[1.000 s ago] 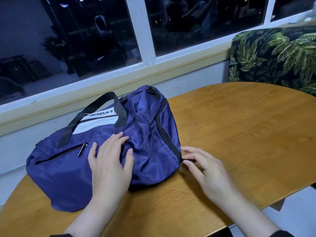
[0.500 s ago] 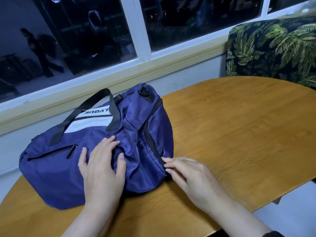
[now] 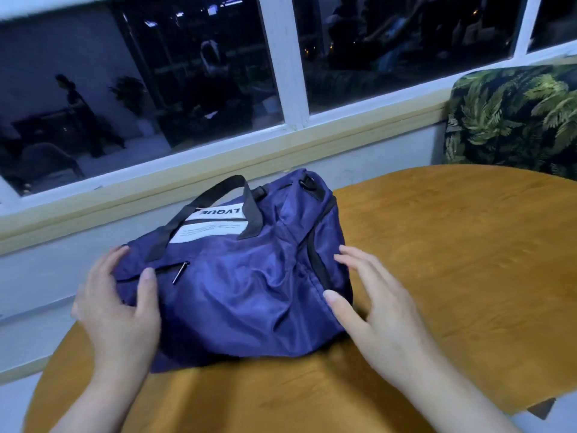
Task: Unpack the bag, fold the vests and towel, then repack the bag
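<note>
Far left, a dark window [image 3: 140, 89] with a white frame and a pale yellow sill runs along the wall behind the table. Left hand [image 3: 120, 310] cups the left end of the navy blue nylon duffel bag [image 3: 243, 282]: fingers spread and curved over the far corner, thumb [image 3: 146, 292] lying on the near face of the fabric just beside the small dark zipper pull [image 3: 180, 272] of a closed front pocket. The bag lies on its side on the round, orange-brown wooden table [image 3: 452, 260], at the table's left rear edge close to the wall, slumped and creased; it looks zipped, contents not visible. Black webbing handle [image 3: 215, 198] arches over a white label reading LVQUE, upside down from this viewpoint. A black strap clip sits at the bag's far top corner. Right hand [image 3: 374, 310] is wide open, fingers straight and fanned, thumb touching the bag's right end near its black side trim; whether the fingers themselves touch the fabric cannot be told. Far right, a chair back in dark palm-leaf print fabric [image 3: 512, 120] stands behind the table
</note>
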`<state>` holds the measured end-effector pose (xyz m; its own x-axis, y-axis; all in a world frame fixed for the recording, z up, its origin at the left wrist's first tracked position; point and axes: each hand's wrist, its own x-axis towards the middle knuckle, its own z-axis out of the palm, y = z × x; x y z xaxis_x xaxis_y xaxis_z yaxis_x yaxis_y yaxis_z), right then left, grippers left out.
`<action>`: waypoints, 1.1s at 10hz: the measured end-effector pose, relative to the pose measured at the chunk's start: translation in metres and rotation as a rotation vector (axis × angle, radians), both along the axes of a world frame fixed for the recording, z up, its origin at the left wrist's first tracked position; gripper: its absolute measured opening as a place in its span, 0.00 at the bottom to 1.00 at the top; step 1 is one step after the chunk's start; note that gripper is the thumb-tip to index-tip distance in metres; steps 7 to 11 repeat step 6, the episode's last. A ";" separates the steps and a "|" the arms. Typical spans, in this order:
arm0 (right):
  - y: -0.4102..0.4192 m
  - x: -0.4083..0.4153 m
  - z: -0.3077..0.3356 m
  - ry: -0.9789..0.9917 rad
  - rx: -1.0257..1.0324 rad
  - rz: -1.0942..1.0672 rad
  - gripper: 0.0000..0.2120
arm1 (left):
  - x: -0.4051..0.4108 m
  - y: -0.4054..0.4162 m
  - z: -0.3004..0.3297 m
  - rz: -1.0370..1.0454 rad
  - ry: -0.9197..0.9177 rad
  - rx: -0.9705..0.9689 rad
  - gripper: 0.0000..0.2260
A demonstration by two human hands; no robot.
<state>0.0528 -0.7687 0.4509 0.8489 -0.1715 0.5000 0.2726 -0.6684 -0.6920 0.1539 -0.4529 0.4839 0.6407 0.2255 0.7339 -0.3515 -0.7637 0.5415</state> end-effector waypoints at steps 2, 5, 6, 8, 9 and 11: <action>0.048 0.051 0.030 0.199 0.263 0.130 0.47 | 0.015 0.074 -0.013 -0.184 0.646 -0.771 0.26; 0.019 0.070 0.039 0.288 0.180 0.055 0.37 | -0.012 0.060 -0.019 -0.242 0.553 -0.615 0.24; 0.017 0.070 0.045 0.238 0.189 0.003 0.40 | -0.006 0.072 0.001 -0.130 0.466 -0.563 0.32; 0.017 0.070 0.045 0.238 0.189 0.003 0.40 | -0.006 0.072 0.001 -0.130 0.466 -0.563 0.32; 0.017 0.070 0.045 0.238 0.189 0.003 0.40 | -0.006 0.072 0.001 -0.130 0.466 -0.563 0.32; 0.017 0.070 0.045 0.238 0.189 0.003 0.40 | -0.006 0.072 0.001 -0.130 0.466 -0.563 0.32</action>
